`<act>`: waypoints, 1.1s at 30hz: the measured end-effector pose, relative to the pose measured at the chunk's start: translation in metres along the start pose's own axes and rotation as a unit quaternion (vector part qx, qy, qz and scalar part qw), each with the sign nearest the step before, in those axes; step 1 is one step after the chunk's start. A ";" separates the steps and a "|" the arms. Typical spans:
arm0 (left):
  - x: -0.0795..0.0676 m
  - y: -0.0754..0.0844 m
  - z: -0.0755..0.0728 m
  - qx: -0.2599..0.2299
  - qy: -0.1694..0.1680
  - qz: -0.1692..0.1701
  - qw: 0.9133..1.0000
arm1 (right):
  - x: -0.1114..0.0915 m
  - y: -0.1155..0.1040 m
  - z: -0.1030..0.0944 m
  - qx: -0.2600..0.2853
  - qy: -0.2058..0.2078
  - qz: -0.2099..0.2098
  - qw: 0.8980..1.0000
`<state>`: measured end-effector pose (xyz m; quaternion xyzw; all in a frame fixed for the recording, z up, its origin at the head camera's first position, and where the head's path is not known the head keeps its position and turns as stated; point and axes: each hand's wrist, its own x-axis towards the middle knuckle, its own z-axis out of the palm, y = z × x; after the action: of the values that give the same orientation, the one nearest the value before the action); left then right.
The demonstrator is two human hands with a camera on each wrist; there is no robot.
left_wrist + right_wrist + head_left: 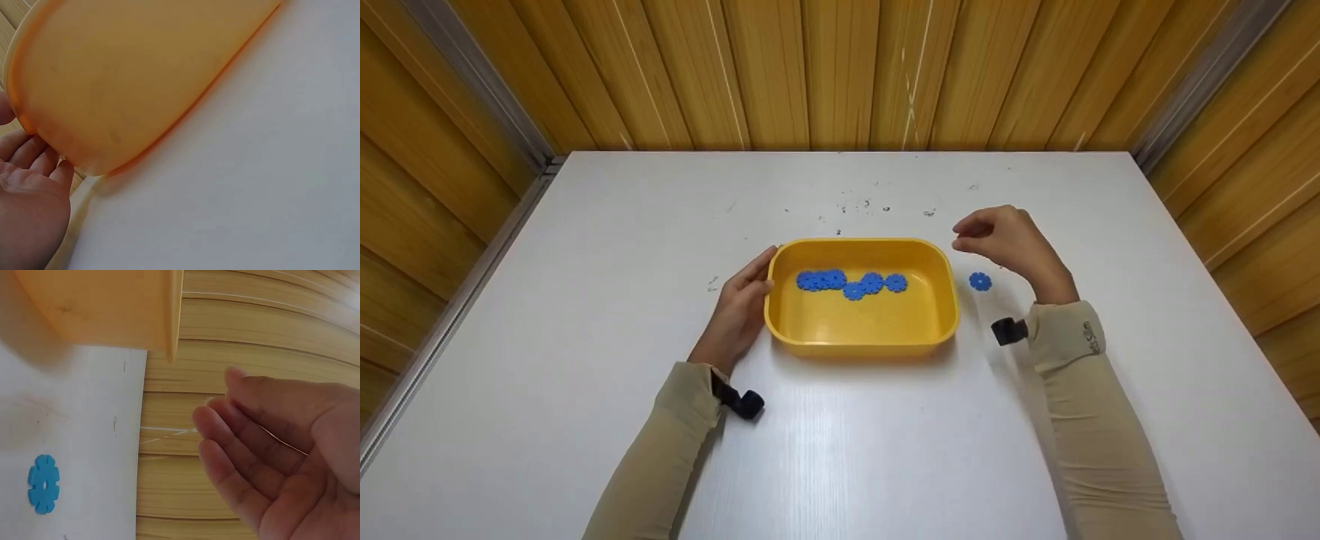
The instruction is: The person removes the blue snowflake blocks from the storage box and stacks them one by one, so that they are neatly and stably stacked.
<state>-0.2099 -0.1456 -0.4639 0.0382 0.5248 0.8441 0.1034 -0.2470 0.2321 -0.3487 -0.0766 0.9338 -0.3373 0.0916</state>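
Observation:
A yellow plastic tub [862,330] stands on the table, with several blue notched discs [853,291] lying in it, some overlapping. My left hand [741,306] holds the tub's left end; in the left wrist view its bent fingers [42,154] lie against the end wall and part of the thumb shows at the frame's edge. Above the table, just right of the tub, my right hand [1011,244] hovers with loosely bent fingers and nothing between them. One blue notched disc [980,281] lies on the table below that hand, also visible in the right wrist view.
The white table [840,435] has small dark marks [866,204] behind the tub. Wood-patterned panels [840,75] rise at the back and sides, with metal corner posts. A small black camera [1009,331] sits on each sleeve cuff.

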 end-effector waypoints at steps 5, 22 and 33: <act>0.001 0.001 0.001 -0.002 0.002 -0.001 1.000 | 0.009 -0.019 0.003 -0.009 -0.023 -0.018 1.000; 0.005 0.000 0.005 0.007 0.013 -0.010 1.000 | 0.040 -0.050 0.031 -0.072 -0.129 -0.016 0.989; 0.005 -0.001 0.004 -0.006 0.010 -0.005 1.000 | 0.050 -0.063 0.054 -0.081 -0.179 -0.029 0.980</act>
<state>-0.2139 -0.1401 -0.4631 0.0269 0.5211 0.8468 0.1027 -0.2779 0.1405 -0.3553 -0.1697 0.9240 -0.2434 0.2414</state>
